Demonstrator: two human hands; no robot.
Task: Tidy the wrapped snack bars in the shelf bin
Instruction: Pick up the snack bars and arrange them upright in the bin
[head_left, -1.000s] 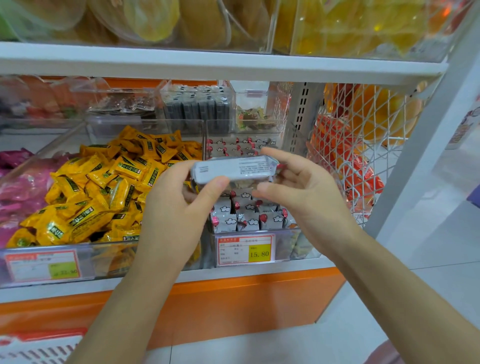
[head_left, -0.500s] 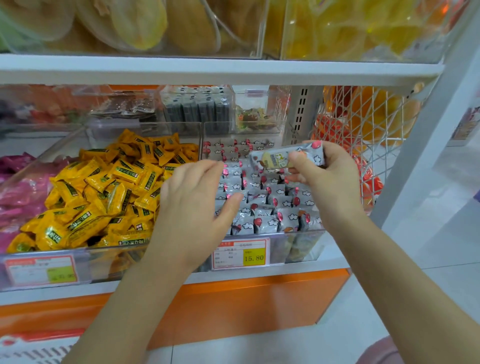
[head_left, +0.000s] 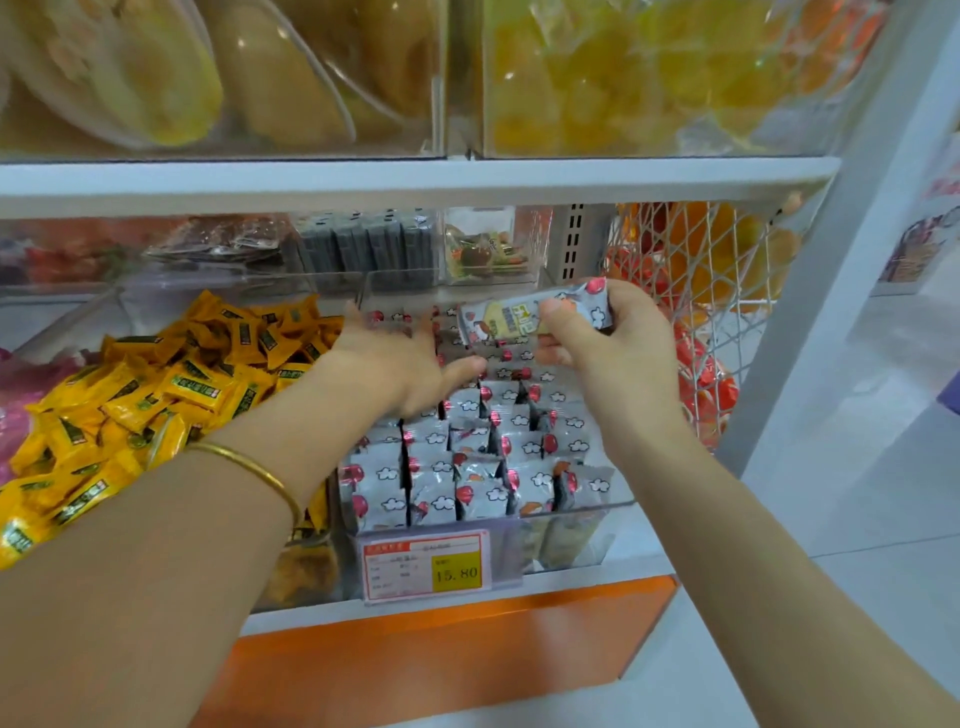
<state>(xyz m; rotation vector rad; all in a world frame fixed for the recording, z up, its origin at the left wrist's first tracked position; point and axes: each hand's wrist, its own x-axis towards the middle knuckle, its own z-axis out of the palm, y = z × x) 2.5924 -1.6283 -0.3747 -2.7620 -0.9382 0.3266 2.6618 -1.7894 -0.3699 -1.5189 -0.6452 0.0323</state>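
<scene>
Left hand (head_left: 400, 364) moved deeper into bin (head_left: 566, 512), fingers flat, spread over bars (head_left: 467, 467). Right hand (head_left: 618, 358) pinches bar (head_left: 506, 319), long axis sideways, right end slightly higher.

A thin gold bangle (head_left: 249, 470) circles the bare left arm (head_left: 156, 545) just behind the left hand (head_left: 395, 358); the right arm (head_left: 753, 545) is bare.

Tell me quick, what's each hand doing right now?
Left hand: open, fingers straight over the packed bars.
Right hand: pinching a single snack bar above the bin.
</scene>
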